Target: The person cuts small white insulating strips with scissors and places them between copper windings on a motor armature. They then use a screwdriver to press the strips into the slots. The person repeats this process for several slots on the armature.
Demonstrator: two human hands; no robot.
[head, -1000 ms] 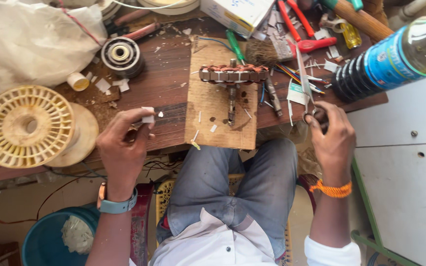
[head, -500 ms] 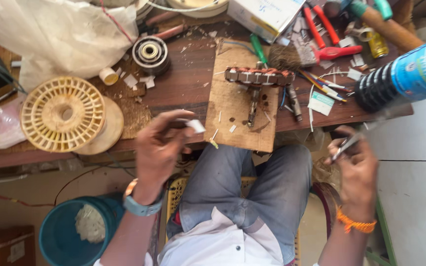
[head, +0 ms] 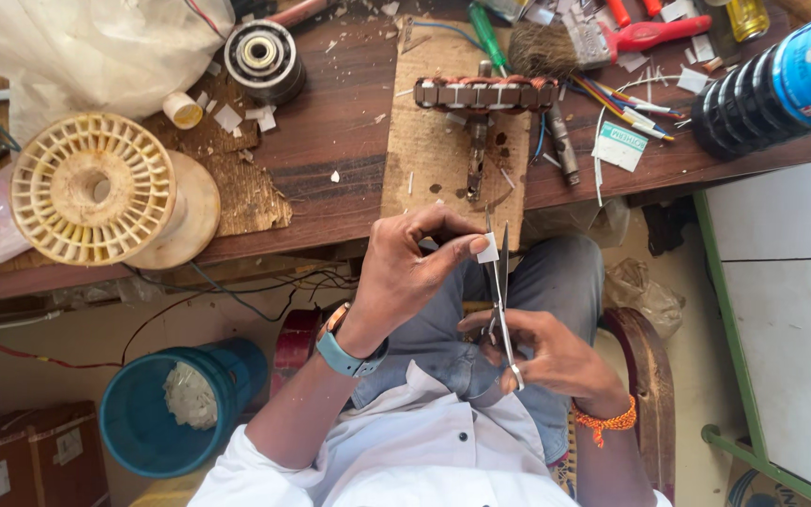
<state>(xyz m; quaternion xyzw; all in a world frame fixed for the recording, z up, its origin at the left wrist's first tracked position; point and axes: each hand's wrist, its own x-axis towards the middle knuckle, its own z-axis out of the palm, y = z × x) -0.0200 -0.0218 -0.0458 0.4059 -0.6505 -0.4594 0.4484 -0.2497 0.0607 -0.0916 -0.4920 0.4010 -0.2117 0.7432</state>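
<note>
Starting at the left, we see a blue bucket [head: 175, 408] on the floor with pale scraps inside, and above it on the wooden workbench [head: 330, 122] a cream plastic wire spool [head: 96, 188] lying on its side. Further along the far edge sits a round steel bearing housing [head: 260, 56].

Near the middle, our left hand [head: 405, 272], with a teal watch at the wrist, is closed in a pinch: thumb and forefinger hold a small white paper strip [head: 488, 248] out over the lap. Just right of that strip stand the scissors [head: 501, 291], held in our right hand [head: 556, 352], whose fingers are curled through the handles. The blades are parted only narrowly and point away from us, toward the bench, so their long axis runs near to far. The strip sits at the left blade, touching or almost touching it; we cannot tell whether it is already between the blades.

Beyond the hands, on a cardboard sheet [head: 443, 150], lies a wound motor stator [head: 485, 92]. At the far right are a red-handled tool [head: 654, 33] and a dark ribbed bottle [head: 762, 94].
</note>
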